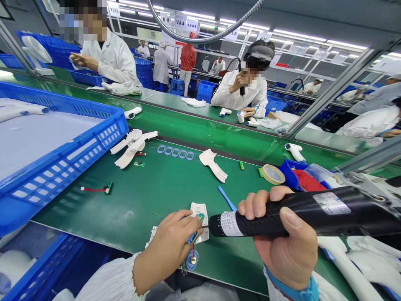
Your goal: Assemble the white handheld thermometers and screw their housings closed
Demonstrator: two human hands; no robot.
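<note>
Nearest, the left hand (173, 238) bends palm-down, fingers curled closed on a white casing (200, 213) at the table's (138, 213) near edge, hiding much of it. The right hand (283, 234), palm up, wraps a black electric screwdriver (266, 213), its rear cut off rightward.

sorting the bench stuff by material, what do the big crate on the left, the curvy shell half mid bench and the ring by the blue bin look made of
The crate looks like glossy blue moulded plastic, judging by its slotted walls and sheen. The shell half seems hard white plastic, smooth and thin-edged. The ring is pale tan, perhaps a tape roll or cardboard; its look leaves that open.
</note>
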